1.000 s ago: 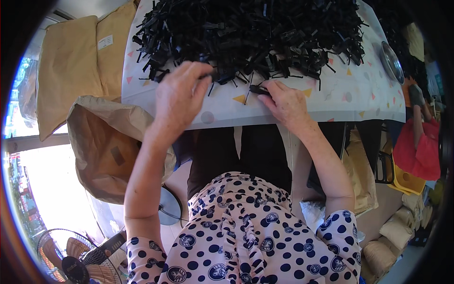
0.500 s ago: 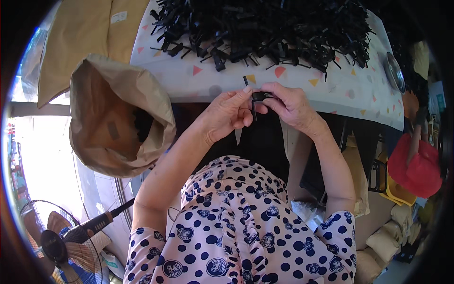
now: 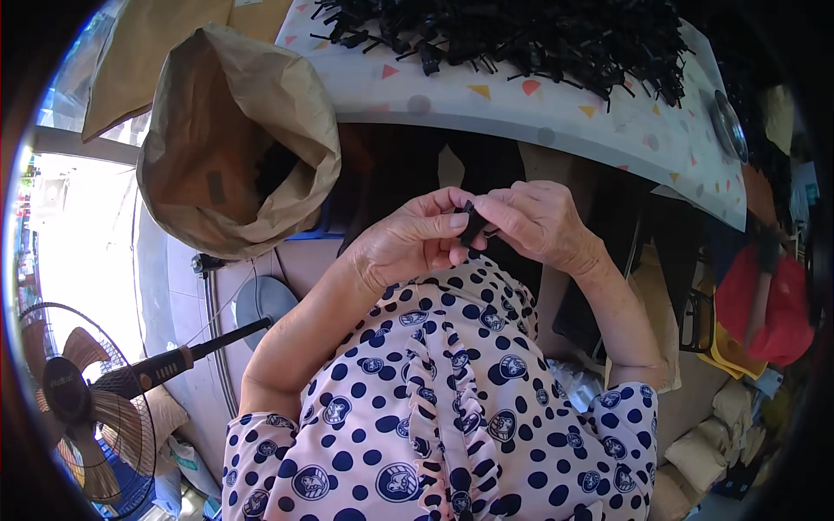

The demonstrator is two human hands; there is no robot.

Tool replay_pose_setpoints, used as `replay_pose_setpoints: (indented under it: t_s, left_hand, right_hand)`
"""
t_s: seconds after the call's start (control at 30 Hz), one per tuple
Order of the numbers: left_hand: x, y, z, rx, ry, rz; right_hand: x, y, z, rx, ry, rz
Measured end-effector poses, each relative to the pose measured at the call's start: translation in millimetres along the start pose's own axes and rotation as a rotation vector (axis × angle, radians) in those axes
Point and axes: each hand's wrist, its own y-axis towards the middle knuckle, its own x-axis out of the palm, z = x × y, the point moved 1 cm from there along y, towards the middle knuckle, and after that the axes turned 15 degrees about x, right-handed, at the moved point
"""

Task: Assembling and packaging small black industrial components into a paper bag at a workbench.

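Both hands meet in front of my chest, below the table edge. My left hand (image 3: 413, 241) and my right hand (image 3: 534, 221) pinch the same small black plastic part (image 3: 473, 227) between their fingertips. A large heap of similar black plastic parts (image 3: 539, 35) lies on the table (image 3: 521, 108), which has a white cloth with coloured triangles. An open brown paper sack (image 3: 230, 143) stands to my left, close to my left hand; its inside looks dark.
A standing fan (image 3: 78, 399) is on the floor at lower left. Brown sacks and bags (image 3: 721, 434) are stacked at lower right. A red object (image 3: 764, 304) sits at the right edge. A round metal lid (image 3: 728, 126) lies on the table's right end.
My hands drew back from the heap on the table toward my chest, carrying one black part. The view tilted down, so the sack now fills the upper left.
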Motion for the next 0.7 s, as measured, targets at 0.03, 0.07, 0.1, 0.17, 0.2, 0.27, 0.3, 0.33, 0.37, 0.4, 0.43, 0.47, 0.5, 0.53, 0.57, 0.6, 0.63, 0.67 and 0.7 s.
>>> replay_pose_setpoints:
  t_s: [0.03,0.07,0.1,0.17,0.2,0.27,0.3,0.33,0.37,0.4,0.43,0.47,0.5,0.53,0.57,0.6,0.63,0.67,0.7]
  left_hand:
    - [3.8,-5.2,-1.5,0.044,0.089,0.037]
    - [6.2,-10.4,-0.6,0.089,0.133,0.045]
    - [9.6,-15.0,-0.8,0.093,0.136,0.041]
    - [15.6,-22.6,0.5,0.287,0.484,0.099]
    - [17.9,-25.5,0.7,0.364,0.542,0.078]
    - [27.5,-31.9,0.1,0.426,0.673,0.105]
    - [30.5,-33.8,-0.4,0.485,0.802,0.138]
    - [29.3,-33.5,-3.2,0.484,0.802,0.135]
    - [26.5,-34.0,-6.1,0.6,0.82,0.109]
    - [23.8,-35.2,-7.4,0.715,0.837,0.083]
    - [20.9,-37.3,-7.2,0.714,0.835,0.085]
    - [18.1,-39.0,-6.1,0.717,0.873,0.111]
    - [16.2,-40.1,-5.4,0.719,0.91,0.136]
    - [15.8,-40.3,-5.0,0.714,0.908,0.136]
    - [15.6,-40.9,-3.9,0.715,0.992,0.154]
    - [15.1,-41.2,-3.0,0.714,1.077,0.172]
    - [12.7,-40.8,-3.2,0.71,1.075,0.171]
    - [9.5,-40.3,-4.4,0.72,1.111,0.186]
    - [7.5,-40.1,-5.3,0.729,1.147,0.2]
  right_hand:
    - [9.4,-5.0,-1.2,0.04,0.097,0.071]
    - [15.6,-6.4,-3.2,0.076,0.194,0.141]
    - [17.0,-8.3,-10.0,0.07,0.191,0.143]
    - [20.4,-15.8,-26.9,0.511,0.419,-0.022]
    - [27.0,-19.1,-34.2,0.634,0.638,-0.042]
    - [33.3,-19.2,-50.8,0.764,0.808,-0.035]
    - [38.0,-18.3,-57.6,0.895,0.983,-0.03]
    - [46.6,-16.5,-63.8,0.879,1.04,0.013]
    - [48.9,-13.0,-69.7,0.879,1.04,0.011]
    - [49.7,-9.7,-74.7,0.903,1.094,0.017]
    - [51.7,-7.0,-78.7,0.928,1.148,0.023]
    - [54.6,-4.3,-80.5,0.919,1.122,0.03]
    - [56.4,-3.7,-81.1,0.924,1.121,0.03]
    - [58.3,-3.8,-81.6,0.936,1.172,0.019]
    - [60.3,-3.2,-82.3,0.946,1.224,0.007]
    - [61.0,-2.2,-82.9,0.95,1.224,0.007]
    - [61.0,-1.1,-83.5,0.961,1.227,0.001]
    - [61.1,-0.5,-84.2,0.972,1.231,-0.005]
    - [61.9,0.0,-84.9,0.976,1.232,-0.004]
